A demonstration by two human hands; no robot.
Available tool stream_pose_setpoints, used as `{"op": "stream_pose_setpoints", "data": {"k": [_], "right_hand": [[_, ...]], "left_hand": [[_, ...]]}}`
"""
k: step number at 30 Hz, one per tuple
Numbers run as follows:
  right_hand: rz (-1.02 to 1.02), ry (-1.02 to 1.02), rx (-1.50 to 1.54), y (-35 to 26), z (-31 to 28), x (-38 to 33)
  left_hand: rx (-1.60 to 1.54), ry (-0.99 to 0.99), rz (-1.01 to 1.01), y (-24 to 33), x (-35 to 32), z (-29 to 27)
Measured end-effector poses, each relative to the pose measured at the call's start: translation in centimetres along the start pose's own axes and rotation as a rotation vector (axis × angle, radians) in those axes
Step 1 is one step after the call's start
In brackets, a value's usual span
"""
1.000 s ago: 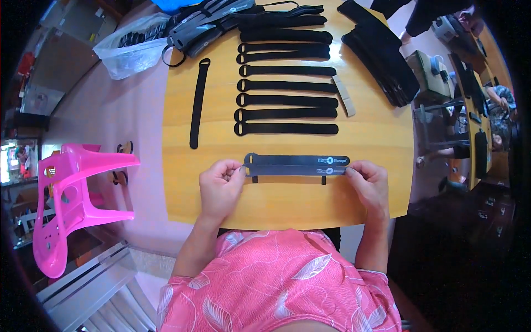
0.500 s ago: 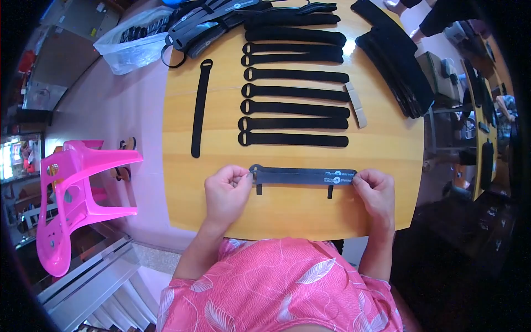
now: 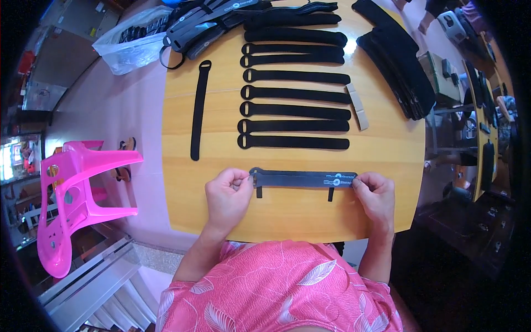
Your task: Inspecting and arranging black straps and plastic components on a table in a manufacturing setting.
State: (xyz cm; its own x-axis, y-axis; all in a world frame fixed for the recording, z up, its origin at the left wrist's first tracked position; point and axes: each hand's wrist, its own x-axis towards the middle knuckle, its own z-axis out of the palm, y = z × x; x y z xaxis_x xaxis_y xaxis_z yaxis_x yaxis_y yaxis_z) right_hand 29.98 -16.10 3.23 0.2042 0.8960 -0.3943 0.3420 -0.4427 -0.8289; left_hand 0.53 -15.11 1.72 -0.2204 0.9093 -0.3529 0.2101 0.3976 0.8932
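My left hand pinches the looped end of overlapping dark hook-and-loop straps, printed in pale lettering at the right. Their plain end is pinched by my right hand, so they lie stretched level just above or on the table's near part. Below their lower edge stick out two short black strips, a left one and a right one. Farther off, a column of black straps lies crosswise with loop ends to the left. One single black strap lies lengthwise to their left.
At the table's far right is a stack of black straps, near a beige strip. Bundled straps lie at the far left, beside a clear plastic bag. A pink stool stands left of the table.
Both hands keep their pinch at the strap ends, and the straps have barely shifted. Past the table at the upper right, a person has moved.
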Motion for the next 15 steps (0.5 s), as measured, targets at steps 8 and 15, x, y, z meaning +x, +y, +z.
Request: {"op": "stream_pose_setpoints", "data": {"k": [8, 15], "right_hand": [[-0.016, -0.004, -0.028, -0.1, 0.09, 0.05], [0.001, 0.023, -0.045, -0.61, -0.08, -0.19]], "left_hand": [[0.038, 0.011, 0.017, -0.01, -0.02, -0.02], [0.055, -0.012, 0.051, -0.39, 0.12, 0.3]]}}
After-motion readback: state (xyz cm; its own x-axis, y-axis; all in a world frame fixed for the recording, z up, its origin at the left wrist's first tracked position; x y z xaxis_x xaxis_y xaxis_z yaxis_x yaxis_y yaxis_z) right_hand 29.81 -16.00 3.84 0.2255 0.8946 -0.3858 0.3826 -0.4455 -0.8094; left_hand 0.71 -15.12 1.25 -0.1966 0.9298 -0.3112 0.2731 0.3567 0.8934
